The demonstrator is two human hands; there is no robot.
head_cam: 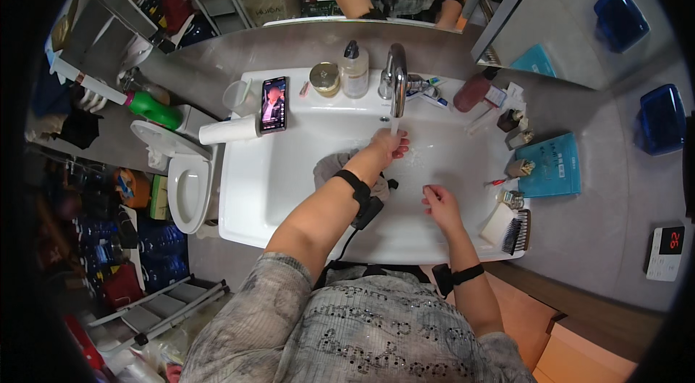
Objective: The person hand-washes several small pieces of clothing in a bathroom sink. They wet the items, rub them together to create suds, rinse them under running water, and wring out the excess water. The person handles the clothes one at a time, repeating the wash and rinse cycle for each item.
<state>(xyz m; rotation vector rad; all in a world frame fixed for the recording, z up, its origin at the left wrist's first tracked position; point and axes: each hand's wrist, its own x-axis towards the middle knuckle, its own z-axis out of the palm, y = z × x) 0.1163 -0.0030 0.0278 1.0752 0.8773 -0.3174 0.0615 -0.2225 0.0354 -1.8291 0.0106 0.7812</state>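
My left hand is under the chrome faucet, its fingers loosely curled, and a stream of water falls onto it. It grips nothing that I can see. My right hand hovers over the right half of the white washbasin, partly curled, with nothing visible in it. A wet grey-brown cloth lies in the basin, partly covered by my left forearm. Both forearms wear black straps with small devices; a black cable runs from the left one.
On the back ledge stand a smartphone, a paper roll, a lidded jar and a pump bottle. At the right rim are a reddish bottle, a blue-green box and a hairbrush. A toilet stands left.
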